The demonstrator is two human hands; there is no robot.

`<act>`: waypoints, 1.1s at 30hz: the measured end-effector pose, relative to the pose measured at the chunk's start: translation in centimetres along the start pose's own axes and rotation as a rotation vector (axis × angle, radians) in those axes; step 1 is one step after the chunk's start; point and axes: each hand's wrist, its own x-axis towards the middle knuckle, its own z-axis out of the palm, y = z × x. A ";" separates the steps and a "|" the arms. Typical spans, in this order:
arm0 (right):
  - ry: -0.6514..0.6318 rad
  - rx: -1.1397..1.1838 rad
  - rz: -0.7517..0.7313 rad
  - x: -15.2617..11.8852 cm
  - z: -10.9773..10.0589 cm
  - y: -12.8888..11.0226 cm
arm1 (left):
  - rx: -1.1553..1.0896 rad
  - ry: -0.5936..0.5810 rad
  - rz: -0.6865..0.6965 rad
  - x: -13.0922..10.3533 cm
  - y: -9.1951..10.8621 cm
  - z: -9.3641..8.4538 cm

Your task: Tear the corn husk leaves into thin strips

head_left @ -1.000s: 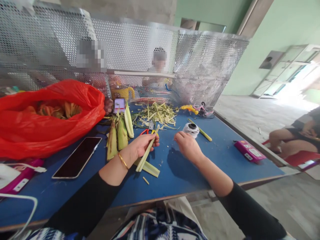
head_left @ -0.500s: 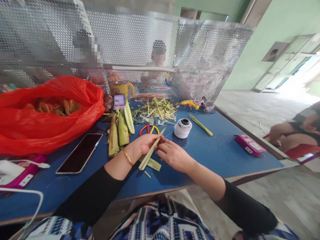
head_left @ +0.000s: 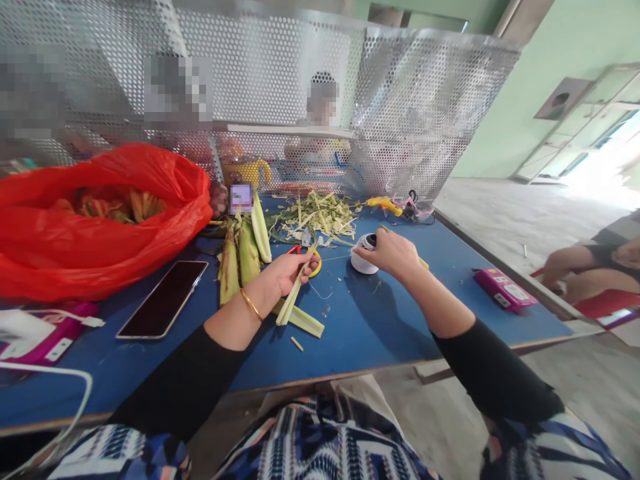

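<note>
Pinched in my left hand (head_left: 290,272) is a pale green leaf strip (head_left: 295,295), slanting over the blue table. Another flat strip (head_left: 306,321) lies beneath it. My right hand (head_left: 395,252) is at the spool of white thread (head_left: 364,260), its fingers closed round the top. A thin thread runs between the spool and my left hand. Scissors with red and yellow handles (head_left: 315,263) lie just behind my left hand, partly covered. Several green husk pieces (head_left: 247,257) rest left of the scissors.
A red plastic bag (head_left: 100,247) and a phone (head_left: 163,300) are at left. Green shavings (head_left: 320,217) lie at the back before a perforated metal screen (head_left: 265,73). A yellow glue gun (head_left: 384,205) and a purple box (head_left: 504,291) are at right. Other people sit beyond the screen and at right.
My right hand has left the leaf strip and moved right and up onto the spool. My left hand keeps the strip and has shifted slightly left.
</note>
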 end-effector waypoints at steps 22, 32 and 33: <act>0.209 0.049 -0.202 1.6 0.4 3.6 | -0.060 0.072 0.099 0.7 2.4 -2.5; -0.097 0.215 -0.298 -0.6 2.8 -12.1 | -0.062 0.062 0.096 0.2 2.6 -2.4; -0.103 0.201 -0.288 -0.4 2.8 -12.7 | -0.064 0.060 0.101 0.1 2.6 -2.3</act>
